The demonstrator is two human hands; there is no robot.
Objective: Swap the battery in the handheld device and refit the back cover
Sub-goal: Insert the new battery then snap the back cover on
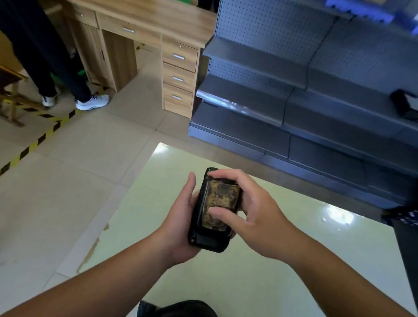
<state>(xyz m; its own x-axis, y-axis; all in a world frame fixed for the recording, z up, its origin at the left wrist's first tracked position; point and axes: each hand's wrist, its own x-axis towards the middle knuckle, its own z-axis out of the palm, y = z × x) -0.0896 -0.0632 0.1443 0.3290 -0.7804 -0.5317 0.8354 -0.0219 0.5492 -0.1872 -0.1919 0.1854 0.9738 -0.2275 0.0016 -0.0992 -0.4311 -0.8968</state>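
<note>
Two hands share one handheld device (210,230), held in the air above the pale green bench (255,276), back side up. The left hand (179,227) cradles the black body from beneath and along its left edge, fingers wrapped under it and the thumb lying along the side. The right hand (251,214) works from above: its forefinger curls over the top corner while the thumb presses flat on the battery (220,203) — a worn, mottled yellow-brown block seated in the open compartment.

The back cover is off and cannot be seen anywhere here. Whether the seated battery is the old one about to be lifted or the new one being pushed home cannot be told. On the grey shelf (334,103) to the right lies a black block with a pale label (411,105) (possibly another battery; too blurred to confirm).

Judged progress: roughly the middle of the task — compartment open, cover refit wholly outstanding.

Appearance: the casing is glossy black, rugged, thick-edged, with a recessed band at its near end.
</note>
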